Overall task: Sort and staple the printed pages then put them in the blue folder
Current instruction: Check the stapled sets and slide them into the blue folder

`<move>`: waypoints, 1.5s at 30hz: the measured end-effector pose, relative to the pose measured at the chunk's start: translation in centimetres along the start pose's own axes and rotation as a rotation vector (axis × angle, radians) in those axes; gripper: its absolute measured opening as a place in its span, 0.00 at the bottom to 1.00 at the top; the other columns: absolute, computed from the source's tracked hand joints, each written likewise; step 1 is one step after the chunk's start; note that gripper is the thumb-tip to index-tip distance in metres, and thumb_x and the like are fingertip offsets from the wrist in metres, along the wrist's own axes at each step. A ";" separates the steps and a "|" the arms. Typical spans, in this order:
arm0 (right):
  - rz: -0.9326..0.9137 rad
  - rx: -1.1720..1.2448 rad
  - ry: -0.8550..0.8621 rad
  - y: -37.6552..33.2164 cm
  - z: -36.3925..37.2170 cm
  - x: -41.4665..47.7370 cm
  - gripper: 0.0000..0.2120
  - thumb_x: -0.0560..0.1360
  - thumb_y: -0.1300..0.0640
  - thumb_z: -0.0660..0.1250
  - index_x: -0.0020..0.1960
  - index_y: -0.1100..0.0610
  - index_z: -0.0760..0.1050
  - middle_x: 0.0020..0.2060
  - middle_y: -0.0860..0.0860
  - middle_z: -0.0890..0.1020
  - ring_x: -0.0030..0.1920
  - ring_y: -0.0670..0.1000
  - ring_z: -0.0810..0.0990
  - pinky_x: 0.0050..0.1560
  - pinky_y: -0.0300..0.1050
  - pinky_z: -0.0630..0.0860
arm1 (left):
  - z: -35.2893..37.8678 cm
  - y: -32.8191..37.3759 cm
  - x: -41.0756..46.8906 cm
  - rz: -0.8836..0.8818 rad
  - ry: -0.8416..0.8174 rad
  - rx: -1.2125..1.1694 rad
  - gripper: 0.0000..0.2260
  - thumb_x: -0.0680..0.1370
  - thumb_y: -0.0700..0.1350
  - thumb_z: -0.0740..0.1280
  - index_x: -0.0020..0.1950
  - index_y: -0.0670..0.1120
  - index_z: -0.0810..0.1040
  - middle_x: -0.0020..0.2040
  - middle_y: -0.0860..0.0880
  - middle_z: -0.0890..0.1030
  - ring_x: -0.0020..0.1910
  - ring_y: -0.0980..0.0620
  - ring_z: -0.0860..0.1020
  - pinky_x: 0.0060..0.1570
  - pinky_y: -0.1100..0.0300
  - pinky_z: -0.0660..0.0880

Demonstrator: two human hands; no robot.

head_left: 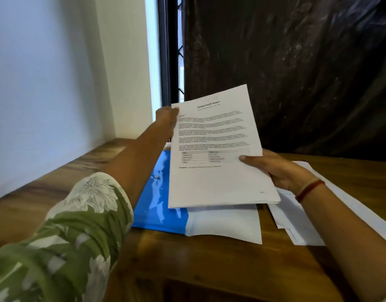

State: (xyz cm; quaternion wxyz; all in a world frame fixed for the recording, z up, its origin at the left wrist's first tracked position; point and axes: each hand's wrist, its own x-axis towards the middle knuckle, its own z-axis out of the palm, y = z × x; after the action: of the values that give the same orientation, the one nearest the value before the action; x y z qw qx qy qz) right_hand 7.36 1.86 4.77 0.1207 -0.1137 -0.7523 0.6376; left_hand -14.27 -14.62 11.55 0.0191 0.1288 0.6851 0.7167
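Printed pages (218,175) held in both hands above the counter (209,262).
The left hand (167,118) pinches the stack's top-left corner; the right hand (281,171) grips its right edge, thumb on top (the heading reads "Sample Health Report"). The stack is raised and tilted over the blue folder (157,203), which lies flat on the counter with a white sheet (226,223) overlapping its right part. More loose sheets (296,219) lie beneath the right wrist.

A wooden table (209,269) is set against a white wall (46,83). A window (165,51) (black-framed) is flanked by dark sheeting (296,62).
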 end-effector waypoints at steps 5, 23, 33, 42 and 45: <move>0.041 0.096 0.151 2.3 -1.0 -0.2 0.12 0.76 0.65 0.66 0.57 0.53 0.75 0.56 0.53 0.81 0.54 0.55 0.80 0.55 0.52 0.76 | -1.1 -3.3 -0.5 -0.056 -0.130 0.249 0.21 0.81 0.56 0.59 0.52 0.37 0.76 0.36 0.44 0.78 0.27 0.48 0.76 0.35 0.55 0.78; 0.344 0.134 0.126 4.1 -8.4 -3.4 0.23 0.63 0.62 0.75 0.57 0.59 0.76 0.42 0.58 0.86 0.43 0.61 0.85 0.41 0.51 0.83 | -2.7 -7.5 -2.9 -0.100 -0.589 1.154 0.18 0.77 0.56 0.63 0.55 0.42 0.72 0.46 0.42 0.76 0.38 0.46 0.75 0.40 0.55 0.73; 0.291 -0.047 -0.086 3.8 -6.1 -2.1 0.33 0.60 0.56 0.80 0.63 0.54 0.75 0.53 0.55 0.84 0.49 0.60 0.84 0.39 0.47 0.82 | -3.7 -7.4 -2.7 -0.170 -0.567 0.989 0.21 0.79 0.56 0.58 0.63 0.41 0.69 0.53 0.38 0.76 0.42 0.43 0.76 0.44 0.52 0.76; 0.241 -0.146 0.152 3.4 -2.3 0.4 0.10 0.78 0.55 0.65 0.58 0.52 0.74 0.46 0.55 0.81 0.35 0.55 0.81 0.23 0.37 0.75 | -1.8 -7.2 -4.3 0.255 -0.424 1.187 0.16 0.72 0.52 0.69 0.31 0.45 0.69 0.29 0.48 0.76 0.27 0.49 0.79 0.41 0.56 0.80; 0.220 -0.102 0.140 4.4 -1.8 1.1 0.14 0.77 0.54 0.67 0.62 0.51 0.74 0.52 0.55 0.82 0.46 0.57 0.82 0.33 0.42 0.81 | -1.7 -7.2 -4.3 0.254 -0.429 1.179 0.16 0.73 0.52 0.69 0.33 0.45 0.69 0.30 0.48 0.76 0.30 0.48 0.81 0.42 0.56 0.81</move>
State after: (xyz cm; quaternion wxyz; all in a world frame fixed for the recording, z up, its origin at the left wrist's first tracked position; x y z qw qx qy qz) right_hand 7.00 4.65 0.77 0.0963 -0.2458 -0.7566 0.5982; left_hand -11.53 -16.77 3.68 -0.0033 0.3385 0.9247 0.1744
